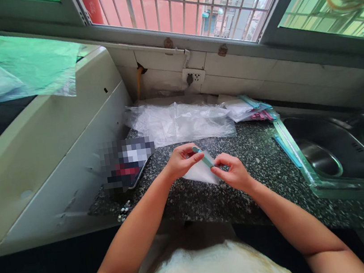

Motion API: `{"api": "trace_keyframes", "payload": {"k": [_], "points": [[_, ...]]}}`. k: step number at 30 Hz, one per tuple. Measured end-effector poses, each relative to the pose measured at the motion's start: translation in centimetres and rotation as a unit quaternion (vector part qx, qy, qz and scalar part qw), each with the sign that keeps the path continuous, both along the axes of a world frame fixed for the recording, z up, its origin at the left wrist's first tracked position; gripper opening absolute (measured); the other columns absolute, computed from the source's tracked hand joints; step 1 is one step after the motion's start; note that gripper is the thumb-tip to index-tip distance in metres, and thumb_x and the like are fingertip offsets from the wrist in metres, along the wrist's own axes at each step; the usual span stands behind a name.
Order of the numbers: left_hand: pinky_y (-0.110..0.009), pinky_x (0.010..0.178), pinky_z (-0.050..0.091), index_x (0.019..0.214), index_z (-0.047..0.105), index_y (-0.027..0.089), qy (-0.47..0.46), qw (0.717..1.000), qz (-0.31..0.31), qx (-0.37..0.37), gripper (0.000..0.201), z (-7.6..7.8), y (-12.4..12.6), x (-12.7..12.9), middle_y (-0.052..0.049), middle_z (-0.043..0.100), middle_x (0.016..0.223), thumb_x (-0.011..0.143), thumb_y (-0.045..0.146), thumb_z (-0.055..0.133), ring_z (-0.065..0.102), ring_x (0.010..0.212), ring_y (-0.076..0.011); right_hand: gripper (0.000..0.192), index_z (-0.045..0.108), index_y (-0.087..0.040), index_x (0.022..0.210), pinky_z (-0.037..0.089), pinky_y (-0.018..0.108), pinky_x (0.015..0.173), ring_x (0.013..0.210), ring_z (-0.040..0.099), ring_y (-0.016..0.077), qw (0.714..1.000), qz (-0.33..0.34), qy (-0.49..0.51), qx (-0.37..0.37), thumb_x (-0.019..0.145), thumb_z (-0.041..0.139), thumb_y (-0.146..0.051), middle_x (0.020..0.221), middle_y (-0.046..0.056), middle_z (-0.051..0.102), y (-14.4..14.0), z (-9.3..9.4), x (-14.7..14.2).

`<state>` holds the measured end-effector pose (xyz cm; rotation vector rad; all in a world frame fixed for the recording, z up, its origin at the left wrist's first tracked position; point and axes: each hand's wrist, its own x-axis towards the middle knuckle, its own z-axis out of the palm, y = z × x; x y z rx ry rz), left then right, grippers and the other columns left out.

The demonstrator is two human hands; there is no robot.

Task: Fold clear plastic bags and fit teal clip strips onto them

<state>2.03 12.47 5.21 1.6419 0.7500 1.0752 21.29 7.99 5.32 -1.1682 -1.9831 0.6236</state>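
Between my hands is a slim teal bag clip (207,159) with a rounded end, slanting over the counter. My left hand (185,159) pinches it near that rounded upper end, thumb and fingers closed. At the lower end my right hand (230,171) grips it between thumb and fingertips. Just under the clip is a small whitish plastic bag (200,173); whether the clip is fastened on its edge I cannot tell. Clear plastic bags (183,120) lie crumpled behind my hands.
A sink (346,145) is set into the speckled counter (251,145) on the right, with a loose teal strip (287,152) by its edge. Packed teal and pink strips (260,112) lie behind. A pixelated dark object (128,164) is at left. A wall socket (194,77) holds a plug.
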Motion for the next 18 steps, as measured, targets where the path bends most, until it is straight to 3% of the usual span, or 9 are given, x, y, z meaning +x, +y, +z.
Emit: {"api": "trace_keyframes", "payload": {"k": [18], "points": [[-0.023, 0.053, 0.033, 0.062, 0.056, 0.014, -0.009, 1.000, 0.009, 0.002, 0.040, 0.53, -0.17, 0.10, 0.002, 0.046, 0.059, 0.075, 0.052, 0.061, 0.041, 0.058, -0.0094, 0.010, 0.059, -0.021, 0.068, 0.042, 0.028, 0.061, 0.065, 0.053, 0.0143, 1.000, -0.008, -0.007, 0.021, 0.078, 0.059, -0.023, 0.065, 0.001, 0.061, 0.04, 0.10, 0.11]]}}
